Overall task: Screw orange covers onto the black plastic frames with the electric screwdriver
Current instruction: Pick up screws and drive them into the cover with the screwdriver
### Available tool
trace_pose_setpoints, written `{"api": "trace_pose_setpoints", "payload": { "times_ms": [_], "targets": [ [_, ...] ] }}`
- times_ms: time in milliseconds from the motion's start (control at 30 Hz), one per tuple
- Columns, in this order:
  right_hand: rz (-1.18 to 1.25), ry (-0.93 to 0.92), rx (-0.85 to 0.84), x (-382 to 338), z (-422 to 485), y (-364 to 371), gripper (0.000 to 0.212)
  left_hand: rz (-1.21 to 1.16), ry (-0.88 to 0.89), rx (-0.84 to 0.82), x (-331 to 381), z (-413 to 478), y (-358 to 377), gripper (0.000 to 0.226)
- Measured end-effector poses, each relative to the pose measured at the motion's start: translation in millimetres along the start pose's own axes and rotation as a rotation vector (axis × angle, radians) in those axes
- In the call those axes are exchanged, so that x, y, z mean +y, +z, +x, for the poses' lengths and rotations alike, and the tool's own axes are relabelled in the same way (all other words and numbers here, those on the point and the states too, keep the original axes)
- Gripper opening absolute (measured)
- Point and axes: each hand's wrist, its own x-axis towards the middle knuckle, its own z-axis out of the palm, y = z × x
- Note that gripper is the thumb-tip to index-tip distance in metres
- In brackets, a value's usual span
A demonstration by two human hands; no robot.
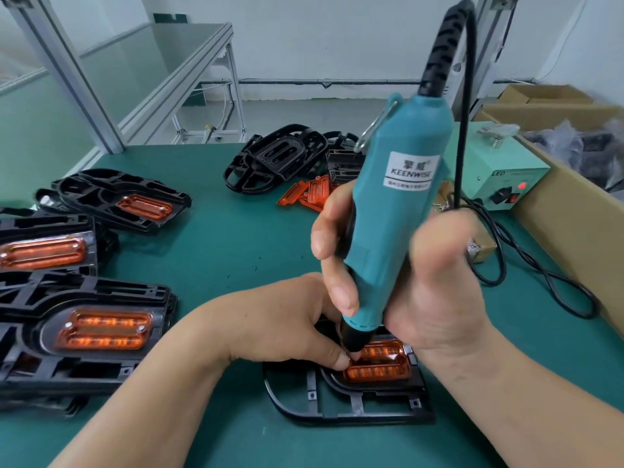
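Notes at left several finished frames (104, 329), ribbed black plastic with glossy translucent orange inserts screwed in. Finds bare frames (270, 160) and loose covers (307, 194) heaped at centre rear, yet to do. Records left hand (287, 325) pinching the orange cover (381, 366) seated in the near frame (337, 407). Logs teal electric screwdriver (398, 211) bit-down there, grasped by right hand (422, 282).

From worked frame (354, 417): open mat (236, 244) at 11 o'clock, passage free. Finished stacks (101, 298) block 9 o'clock. Spare frames (270, 160), loose covers (309, 194) crowd 12. Power box (489, 177) at 1. Cable loop (504, 258), carton wall (574, 238) hem 3 o'clock.
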Motion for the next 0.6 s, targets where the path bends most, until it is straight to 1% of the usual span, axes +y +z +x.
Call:
{"api": "trace_pose_setpoints", "payload": {
  "times_ms": [100,267,333,433,500,600],
  "targets": [
    [-0.087,-0.004,0.044,-0.6,-2.8,0.1,0.048,-0.019,0.01,0.011,-0.8,0.7,0.9,0.018],
    [-0.183,-0.01,0.089,-1.3,-3.9,1.9,0.026,-0.014,0.021,0.016,-2.3,1.0,0.9,0.024],
    [-0.208,-0.026,0.087,-2.0,-4.0,1.5,0.023,-0.02,0.012,0.015,-1.7,1.0,0.8,0.024],
    [-0.174,-0.045,0.015,-2.8,-4.7,1.0,0.025,-0.036,0.006,0.029,-1.3,0.0,1.5,0.02],
    [-0.155,-0.042,-0.019,-3.0,-4.9,0.4,0.027,-0.023,0.017,0.036,-1.3,-0.6,2.1,0.026],
    [-0.14,-0.05,-0.018,-3.7,-4.6,-1.6,0.028,-0.019,0.029,0.029,-0.1,-0.9,1.1,0.017]
  ]
}}
